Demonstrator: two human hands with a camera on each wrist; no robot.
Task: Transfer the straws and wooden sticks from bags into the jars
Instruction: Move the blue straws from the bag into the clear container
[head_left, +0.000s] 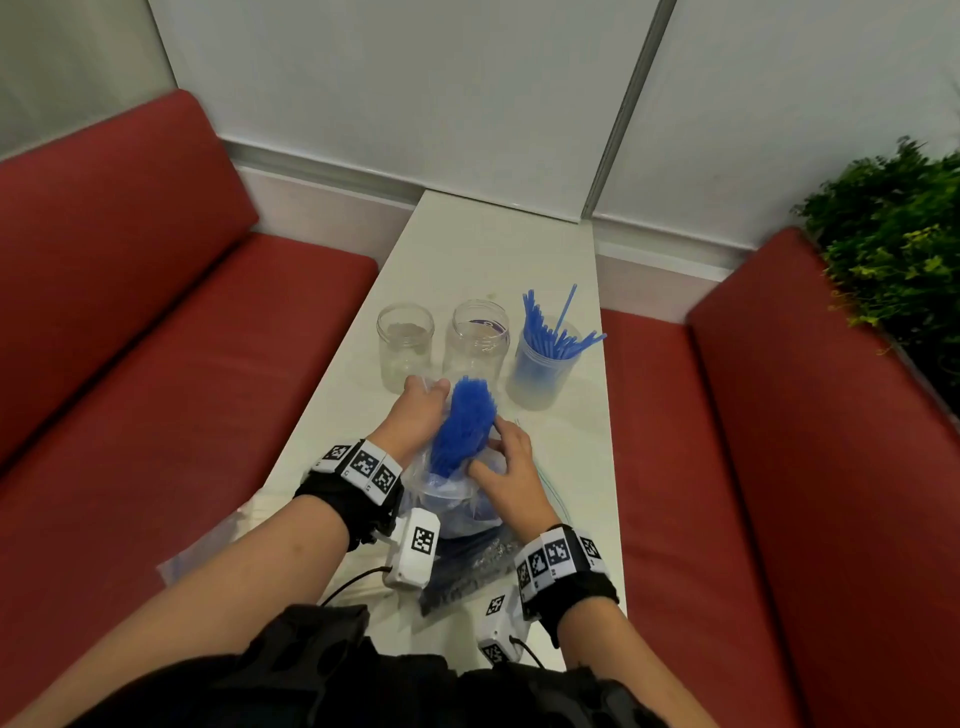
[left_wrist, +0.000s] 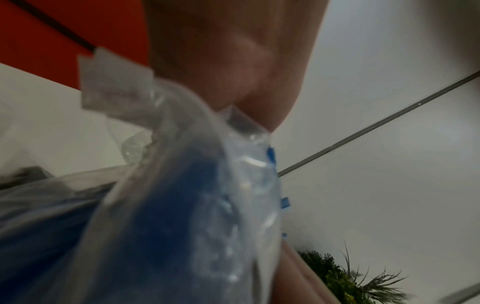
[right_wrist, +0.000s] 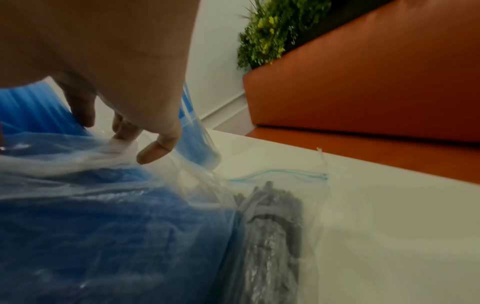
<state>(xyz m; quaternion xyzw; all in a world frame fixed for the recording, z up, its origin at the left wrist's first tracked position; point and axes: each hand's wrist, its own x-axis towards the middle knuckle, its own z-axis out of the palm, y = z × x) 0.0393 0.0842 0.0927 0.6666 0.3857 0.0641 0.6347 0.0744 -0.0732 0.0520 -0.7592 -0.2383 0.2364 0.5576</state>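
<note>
A thick bundle of blue straws (head_left: 465, 423) sticks out of a clear plastic bag (head_left: 447, 499) in the middle of the white table (head_left: 493, 249). My left hand (head_left: 423, 410) grips the bag's rim on the left; in the left wrist view the bag's zip strip (left_wrist: 114, 92) pokes out beside the palm (left_wrist: 228, 61). My right hand (head_left: 506, 462) holds the bag's film on the right, with fingertips (right_wrist: 155, 150) curled into the plastic (right_wrist: 78, 174). Behind stand two empty clear jars (head_left: 405, 345) (head_left: 478, 343) and a third jar (head_left: 543, 369) filled with blue straws.
A second zip bag holding dark sticks (right_wrist: 272, 216) lies on the table under my wrists (head_left: 467, 566). A flat plastic bag (head_left: 208, 545) hangs over the table's near left edge. Red benches (head_left: 156, 312) (head_left: 779, 467) flank the narrow table, and a green plant (head_left: 893, 234) sits at the right.
</note>
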